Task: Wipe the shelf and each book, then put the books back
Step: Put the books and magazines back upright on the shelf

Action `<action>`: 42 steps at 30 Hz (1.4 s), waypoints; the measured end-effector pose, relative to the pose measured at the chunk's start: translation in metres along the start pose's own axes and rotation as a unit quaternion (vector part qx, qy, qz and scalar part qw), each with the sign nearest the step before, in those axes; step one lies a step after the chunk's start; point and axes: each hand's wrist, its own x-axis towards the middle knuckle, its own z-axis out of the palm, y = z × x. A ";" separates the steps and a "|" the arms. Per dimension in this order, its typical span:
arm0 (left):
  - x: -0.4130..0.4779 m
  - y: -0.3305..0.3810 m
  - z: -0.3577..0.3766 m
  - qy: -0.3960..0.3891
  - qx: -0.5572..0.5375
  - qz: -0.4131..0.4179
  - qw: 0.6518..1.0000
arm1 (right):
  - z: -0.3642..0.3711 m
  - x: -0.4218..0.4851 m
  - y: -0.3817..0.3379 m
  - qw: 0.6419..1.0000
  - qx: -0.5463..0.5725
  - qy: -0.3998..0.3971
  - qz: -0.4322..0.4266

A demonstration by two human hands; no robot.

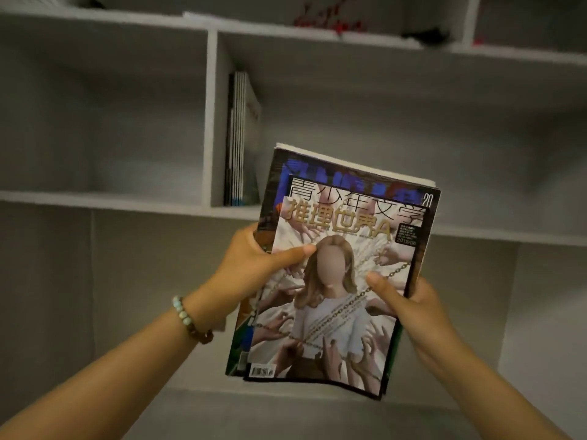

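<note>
glossy magazine stack [333, 281], gripped by both hands' fingers [286, 254]

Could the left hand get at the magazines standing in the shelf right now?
Probably not yet: the left hand grips the held stack together with the right hand. The path to the shelved magazines looks open, so freeing that hand should do.

Two bare forearms, no sleeves, beaded bracelet [191, 319] of pale green and brown beads on left wrist
</note>
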 end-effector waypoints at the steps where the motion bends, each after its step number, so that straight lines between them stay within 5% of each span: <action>1: 0.011 0.018 0.000 0.012 -0.008 0.012 1.000 | 0.000 0.016 -0.017 1.000 0.001 0.001 -0.017; 13: 0.138 0.108 -0.003 0.172 -0.033 0.122 0.977 | 0.023 0.211 -0.125 0.980 0.013 -0.040 -0.193; 20: 0.207 0.083 -0.023 0.268 0.033 0.126 0.954 | 0.069 0.301 -0.099 0.976 0.053 -0.087 -0.191; 29: 0.247 0.041 -0.030 0.293 0.080 0.101 0.947 | 0.107 0.348 -0.026 0.983 0.071 -0.134 -0.104; 34: 0.261 0.033 -0.037 0.330 0.100 0.075 0.936 | 0.123 0.336 -0.016 0.975 -0.167 -0.099 -0.104; 38: 0.268 0.027 -0.041 0.349 0.108 0.069 0.928 | 0.159 0.295 -0.010 0.940 -0.112 -0.308 -0.096; 42: 0.273 0.024 -0.048 0.381 0.100 0.054 0.917 | 0.226 0.289 0.003 0.894 -0.345 -0.252 -0.132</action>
